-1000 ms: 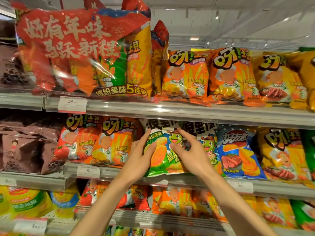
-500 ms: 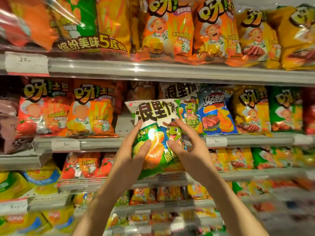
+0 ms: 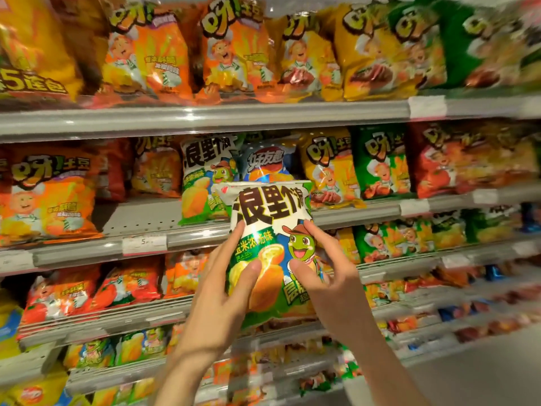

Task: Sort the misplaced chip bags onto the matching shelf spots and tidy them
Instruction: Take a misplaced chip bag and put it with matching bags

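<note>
Bag: green chip bag (image 3: 270, 247) in front of middle shelf (image 3: 205, 238) | left hand (image 3: 218, 291), right hand (image 3: 325, 276) pinch its sides | progress: lifted off, matching spot unreached, tidying remains

I am seeing two bare forearms coming up from the near edge, with no sleeves showing on either. The left hand (image 3: 225, 284) and right hand (image 3: 328, 271) are wearing no gloves, and I am finding no rings, watch or band at the wrists. The fingers (image 3: 248, 269) are showing short, plain nails, slim and unmarked.
</note>
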Action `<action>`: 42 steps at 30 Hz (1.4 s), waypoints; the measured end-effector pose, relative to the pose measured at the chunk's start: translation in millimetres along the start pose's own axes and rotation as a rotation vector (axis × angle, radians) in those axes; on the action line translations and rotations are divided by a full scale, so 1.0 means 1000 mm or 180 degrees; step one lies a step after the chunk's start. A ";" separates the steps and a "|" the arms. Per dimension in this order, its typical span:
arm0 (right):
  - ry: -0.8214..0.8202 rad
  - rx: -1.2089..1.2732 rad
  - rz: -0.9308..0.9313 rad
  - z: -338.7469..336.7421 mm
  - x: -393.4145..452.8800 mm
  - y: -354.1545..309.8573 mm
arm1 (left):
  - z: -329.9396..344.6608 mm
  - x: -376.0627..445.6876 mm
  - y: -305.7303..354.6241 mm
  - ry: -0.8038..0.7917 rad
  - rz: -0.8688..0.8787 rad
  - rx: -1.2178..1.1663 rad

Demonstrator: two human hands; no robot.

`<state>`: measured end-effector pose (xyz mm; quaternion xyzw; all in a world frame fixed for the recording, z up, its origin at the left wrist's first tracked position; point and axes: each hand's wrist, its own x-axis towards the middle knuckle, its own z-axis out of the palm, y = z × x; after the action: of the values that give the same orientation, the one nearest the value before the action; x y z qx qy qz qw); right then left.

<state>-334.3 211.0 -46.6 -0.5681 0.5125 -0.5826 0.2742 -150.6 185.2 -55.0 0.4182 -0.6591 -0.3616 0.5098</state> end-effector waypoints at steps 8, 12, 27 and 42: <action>0.0056 0.0036 0.0126 -0.181 -0.001 0.036 | 0.180 -0.005 0.050 -0.0076 0.0012 0.0094; 0.0179 -0.0118 0.0116 -0.254 0.009 0.052 | 0.252 0.011 0.071 -0.0241 0.0069 0.0132; 0.0394 -0.0472 0.0238 -0.439 0.135 0.131 | 0.462 0.137 0.078 -0.0622 0.0017 0.0163; 0.0086 -0.0292 -0.0050 -0.556 0.262 0.180 | 0.595 0.225 0.097 -0.0185 0.0085 0.0402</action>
<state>-959.1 75.3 -15.8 -0.5762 0.5379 -0.5682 0.2363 -777.4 45.4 -14.3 0.4300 -0.7007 -0.3244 0.4678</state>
